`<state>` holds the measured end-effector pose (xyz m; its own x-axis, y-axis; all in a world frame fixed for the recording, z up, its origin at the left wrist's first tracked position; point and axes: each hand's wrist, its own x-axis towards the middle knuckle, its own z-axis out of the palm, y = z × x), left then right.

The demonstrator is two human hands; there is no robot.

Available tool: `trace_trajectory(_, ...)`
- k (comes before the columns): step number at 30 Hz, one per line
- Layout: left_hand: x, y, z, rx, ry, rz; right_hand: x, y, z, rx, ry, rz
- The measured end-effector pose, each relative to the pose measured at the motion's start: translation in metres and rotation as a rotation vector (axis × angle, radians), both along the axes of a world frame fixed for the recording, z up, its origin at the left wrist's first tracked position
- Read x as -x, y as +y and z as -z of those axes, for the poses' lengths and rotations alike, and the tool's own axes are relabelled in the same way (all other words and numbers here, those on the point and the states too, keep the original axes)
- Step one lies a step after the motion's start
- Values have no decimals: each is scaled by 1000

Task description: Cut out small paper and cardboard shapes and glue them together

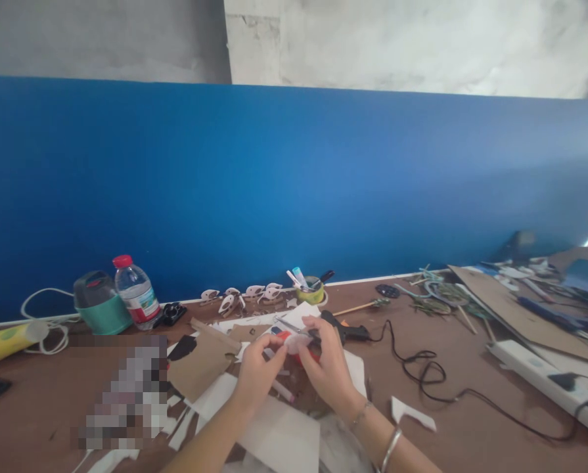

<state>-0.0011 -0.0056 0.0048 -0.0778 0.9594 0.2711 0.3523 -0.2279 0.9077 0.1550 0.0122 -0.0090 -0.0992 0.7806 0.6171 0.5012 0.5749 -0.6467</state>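
Note:
My left hand (258, 369) pinches the near-left edge of a small white piece (297, 343), thumb against forefinger. On the other side, my right hand (329, 361) is closed on the same piece, its fingers curled over from above. What the piece is made of is too blurred to tell. Behind the fingers shows a slim metal tool (288, 324), perhaps scissors, partly covered by my right hand. Something red lies just under the piece, mostly hidden. A black glue gun (350, 330) lies right beside my right hand. Below my wrists are white sheets (286, 427).
Brown card (202, 368) and paper scraps lie left. Several small bird-shaped cutouts (230, 301) line the wall, near a yellow-green pen holder (312, 295). A bottle (138, 299) stands back left. A black cord (424, 371) runs right to a white power strip (544, 381).

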Motion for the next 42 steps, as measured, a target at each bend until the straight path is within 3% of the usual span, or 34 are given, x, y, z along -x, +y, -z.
trace_trajectory(7, -1, -1, 0, -4, 27, 23, 1, -2, -6, 164, 59, -31)
trace_trajectory(22, -1, -2, -2, 6, 38, 6, 3, -3, -7, 153, 39, -20)
trace_trajectory(25, 0, 1, 3, 46, -50, -17, -9, 7, -8, 105, 58, -21)
trace_trajectory(27, 1, 5, 8, 83, -180, -46, -25, 19, -8, 46, 48, 76)
trace_trajectory(29, 2, 9, 11, 129, -320, -63, -45, 32, -5, -6, -89, 224)
trace_trajectory(33, 2, 14, 12, 176, -462, -80, -81, 51, 8, 129, -510, 474)
trace_trajectory(37, 3, 14, 13, 151, -507, -66, -90, 56, 21, 226, -760, 408)
trace_trajectory(42, 3, 12, 12, 154, -524, -77, -88, 56, 24, 221, -817, 374)
